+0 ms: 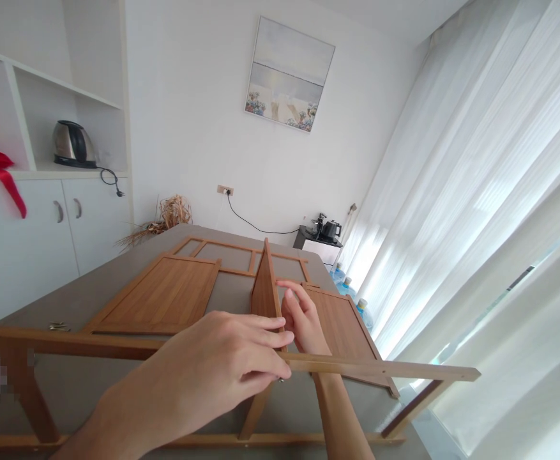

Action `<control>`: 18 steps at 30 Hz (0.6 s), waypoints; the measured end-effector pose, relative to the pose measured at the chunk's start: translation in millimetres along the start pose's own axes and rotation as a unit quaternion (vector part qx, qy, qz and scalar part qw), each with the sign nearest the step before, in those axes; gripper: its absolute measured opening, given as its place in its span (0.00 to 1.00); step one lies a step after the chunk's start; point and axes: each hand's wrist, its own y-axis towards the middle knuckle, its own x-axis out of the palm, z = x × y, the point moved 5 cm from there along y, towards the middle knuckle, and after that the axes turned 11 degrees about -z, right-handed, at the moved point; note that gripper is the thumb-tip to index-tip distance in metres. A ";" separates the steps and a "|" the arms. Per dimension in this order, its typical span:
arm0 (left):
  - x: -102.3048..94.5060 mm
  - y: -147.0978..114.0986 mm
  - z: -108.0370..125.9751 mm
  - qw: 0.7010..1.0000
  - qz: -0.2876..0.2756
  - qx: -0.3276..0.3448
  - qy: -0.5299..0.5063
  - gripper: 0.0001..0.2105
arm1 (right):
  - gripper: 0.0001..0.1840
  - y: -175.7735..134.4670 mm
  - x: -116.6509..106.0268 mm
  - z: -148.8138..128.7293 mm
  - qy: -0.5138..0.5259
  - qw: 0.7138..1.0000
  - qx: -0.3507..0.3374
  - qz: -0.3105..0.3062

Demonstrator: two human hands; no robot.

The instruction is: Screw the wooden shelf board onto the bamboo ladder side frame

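My left hand [227,354] reaches over the front rail of a long wooden frame [385,367]. Its thumb and index finger are pinched at a small metal screw [281,380], of which only the end shows. The other fingertips rest by the near end of an upright wooden panel [266,281], where it meets the rail. On the panel's right side is my right hand [306,316], fingers bent, index fingertip against the board and the rest curled at its edge. The panel stands on edge, pointing away from me; its lower joint is hidden behind my hands.
Flat on the grey table [117,281] lie a left wooden panel [159,294], a right wooden panel [341,326] and a thin open frame [232,255]. Small metal hardware [59,326] sits at the left. White curtains [433,191] hang at the right, near water bottles [363,313].
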 end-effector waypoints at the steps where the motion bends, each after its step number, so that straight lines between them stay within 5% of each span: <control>1: -0.2 0.5 -0.1 1.000 0.000 -0.005 -0.004 0.09 | 0.28 10.1 2.2 -8.4 -0.011 1.000 -0.022 0.005; 7: 2.5 -0.8 -2.6 0.999 0.002 -0.025 -0.021 0.08 | 0.35 38.2 16.4 -39.8 -0.211 0.974 -0.082 -0.013; 18: -2.2 4.4 1.6 0.997 0.065 0.031 0.038 0.08 | 0.31 43.9 7.8 -34.8 -0.230 0.968 -0.102 0.004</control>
